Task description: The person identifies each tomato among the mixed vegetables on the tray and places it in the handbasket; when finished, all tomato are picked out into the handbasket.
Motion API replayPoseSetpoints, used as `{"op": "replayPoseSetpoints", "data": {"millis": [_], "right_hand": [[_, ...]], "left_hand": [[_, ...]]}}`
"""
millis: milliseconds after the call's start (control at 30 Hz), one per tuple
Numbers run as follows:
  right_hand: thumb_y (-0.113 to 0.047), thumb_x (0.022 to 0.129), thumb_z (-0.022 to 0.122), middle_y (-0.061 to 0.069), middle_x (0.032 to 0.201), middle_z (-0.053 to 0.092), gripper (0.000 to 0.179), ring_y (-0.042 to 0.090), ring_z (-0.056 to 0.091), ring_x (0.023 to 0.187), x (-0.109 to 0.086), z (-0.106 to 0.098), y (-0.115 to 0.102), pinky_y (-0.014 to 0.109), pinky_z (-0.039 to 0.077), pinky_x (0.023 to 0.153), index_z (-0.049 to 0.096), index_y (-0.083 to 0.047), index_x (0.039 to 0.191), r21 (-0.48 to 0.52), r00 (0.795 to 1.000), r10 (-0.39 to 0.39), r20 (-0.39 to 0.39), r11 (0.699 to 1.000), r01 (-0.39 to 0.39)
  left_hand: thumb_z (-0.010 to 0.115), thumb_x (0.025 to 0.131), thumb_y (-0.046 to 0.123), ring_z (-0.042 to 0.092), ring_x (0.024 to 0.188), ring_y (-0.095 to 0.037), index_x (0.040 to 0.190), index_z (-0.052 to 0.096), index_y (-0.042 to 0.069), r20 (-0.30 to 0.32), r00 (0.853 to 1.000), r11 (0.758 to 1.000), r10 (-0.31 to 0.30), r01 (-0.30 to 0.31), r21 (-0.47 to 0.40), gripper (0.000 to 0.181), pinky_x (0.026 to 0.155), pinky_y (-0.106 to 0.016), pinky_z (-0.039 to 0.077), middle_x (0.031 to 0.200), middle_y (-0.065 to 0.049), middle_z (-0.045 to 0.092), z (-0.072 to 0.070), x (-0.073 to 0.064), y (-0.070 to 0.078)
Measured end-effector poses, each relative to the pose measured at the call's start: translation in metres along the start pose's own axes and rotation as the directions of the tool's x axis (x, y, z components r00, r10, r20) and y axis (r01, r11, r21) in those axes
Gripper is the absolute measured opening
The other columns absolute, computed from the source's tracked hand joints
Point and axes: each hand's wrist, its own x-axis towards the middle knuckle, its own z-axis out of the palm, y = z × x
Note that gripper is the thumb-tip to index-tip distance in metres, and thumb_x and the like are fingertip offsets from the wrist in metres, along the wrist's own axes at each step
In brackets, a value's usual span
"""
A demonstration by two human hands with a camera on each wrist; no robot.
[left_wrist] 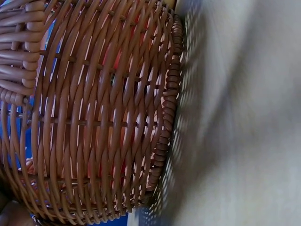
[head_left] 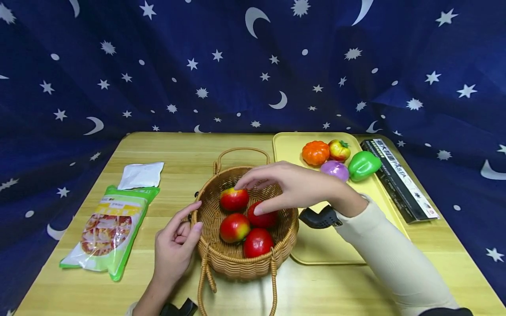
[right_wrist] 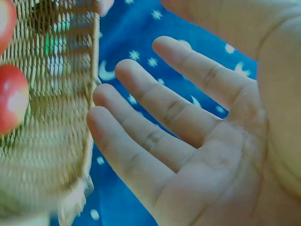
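Note:
A round wicker basket (head_left: 247, 267) with looped handles stands mid-table, holding several shiny red toy fruits with yellow patches, apple-like, such as the front toy apple (head_left: 258, 242). At its left rim, my left hand (head_left: 174, 250) touches the wicker with index finger and thumb extended, the other fingers bent. The left wrist view is filled by the basket's woven side (left_wrist: 103, 94). Over the basket's right half, my right hand (head_left: 288, 186) hovers palm down, fingers loosely spread and holding nothing. Its spread fingers (right_wrist: 160, 103) show beside the basket wall in the right wrist view.
A yellow tray (head_left: 332, 252) at the right carries a toy pumpkin (head_left: 315, 153), a red-yellow fruit (head_left: 339, 150), a purple piece (head_left: 335, 170) and a green pepper (head_left: 363, 166). Beside it lies a black pasta box (head_left: 399, 182). A green food bag (head_left: 108, 232) and white packet (head_left: 141, 175) lie left.

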Motion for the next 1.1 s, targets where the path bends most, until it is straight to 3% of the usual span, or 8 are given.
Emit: {"op": "replayPoseSetpoints", "data": {"millis": [67, 200, 400, 533, 633, 867, 1100], "right_hand": [[-0.028, 0.093, 0.078, -0.011, 0.134, 0.062, 0.048, 0.009, 0.059, 0.123, -0.014, -0.007, 0.0, 0.037, 0.047, 0.105, 0.062, -0.022, 0.137, 0.027, 0.999, 0.015, -0.043, 1.0, -0.014], [-0.026, 0.092, 0.079, -0.01, 0.134, 0.062, 0.048, 0.012, 0.058, 0.125, -0.042, -0.021, 0.005, 0.038, 0.047, 0.106, 0.062, -0.025, 0.137, 0.066, 0.985, 0.116, -0.131, 0.992, -0.108], [-0.01, 0.093, 0.076, 0.0, 0.134, 0.063, 0.045, 0.019, 0.06, 0.124, -0.08, -0.044, 0.024, 0.031, 0.053, 0.095, 0.063, -0.015, 0.136, 0.169, 0.924, 0.256, -0.283, 0.962, -0.214], [-0.009, 0.094, 0.075, 0.004, 0.134, 0.063, 0.045, 0.02, 0.062, 0.121, -0.1, -0.058, 0.044, 0.025, 0.054, 0.089, 0.063, -0.014, 0.137, 0.209, 0.85, 0.347, -0.395, 0.935, -0.285], [-0.017, 0.096, 0.074, 0.003, 0.135, 0.062, 0.045, 0.017, 0.061, 0.121, -0.112, -0.068, 0.059, 0.025, 0.055, 0.088, 0.061, -0.016, 0.139, 0.243, 0.782, 0.431, -0.451, 0.902, -0.357], [-0.027, 0.098, 0.072, 0.002, 0.135, 0.06, 0.051, 0.012, 0.059, 0.117, -0.132, -0.085, 0.1, 0.015, 0.051, 0.088, 0.056, -0.012, 0.144, 0.282, 0.664, 0.539, -0.518, 0.84, -0.463], [-0.036, 0.097, 0.072, 0.001, 0.134, 0.058, 0.058, 0.002, 0.058, 0.106, -0.145, -0.089, 0.139, 0.01, 0.047, 0.084, 0.052, -0.008, 0.144, 0.317, 0.546, 0.632, -0.55, 0.763, -0.563]], "left_hand": [[0.068, 0.083, -0.019, 0.025, 0.049, -0.002, 0.13, 0.066, -0.003, 0.0, 1.0, 1.0, 0.003, -0.003, -0.003, 0.049, 0.044, -0.021, 0.024, 0.055, 0.005, 0.027, 0.0, 0.001, 0.0], [0.068, 0.083, -0.019, 0.025, 0.049, -0.002, 0.129, 0.066, -0.003, -0.004, 1.0, 1.0, 0.002, -0.002, -0.004, 0.049, 0.043, -0.021, 0.023, 0.055, 0.005, 0.027, 0.001, 0.0, 0.0], [0.067, 0.083, -0.02, 0.024, 0.049, -0.002, 0.128, 0.065, -0.006, -0.002, 1.0, 1.0, 0.002, -0.002, -0.018, 0.048, 0.042, -0.02, 0.022, 0.056, 0.005, 0.027, 0.002, 0.0, 0.0], [0.067, 0.083, -0.021, 0.024, 0.049, -0.003, 0.129, 0.065, -0.006, -0.001, 1.0, 1.0, -0.004, 0.004, -0.022, 0.048, 0.042, -0.02, 0.022, 0.056, 0.005, 0.026, 0.002, 0.0, 0.0], [0.066, 0.083, -0.021, 0.024, 0.049, -0.003, 0.129, 0.065, -0.006, -0.002, 1.0, 1.0, -0.009, 0.009, -0.02, 0.048, 0.042, -0.021, 0.022, 0.056, 0.005, 0.026, 0.001, 0.0, 0.0], [0.066, 0.083, -0.021, 0.023, 0.048, -0.003, 0.129, 0.065, -0.006, -0.001, 1.0, 1.0, -0.011, 0.011, -0.019, 0.048, 0.041, -0.02, 0.021, 0.056, 0.004, 0.026, 0.0, -0.001, 0.0], [0.067, 0.083, -0.021, 0.025, 0.048, -0.002, 0.129, 0.065, -0.005, -0.007, 1.0, 1.0, -0.005, 0.005, -0.009, 0.049, 0.041, -0.019, 0.022, 0.055, 0.005, 0.027, 0.001, -0.002, 0.0]]}}
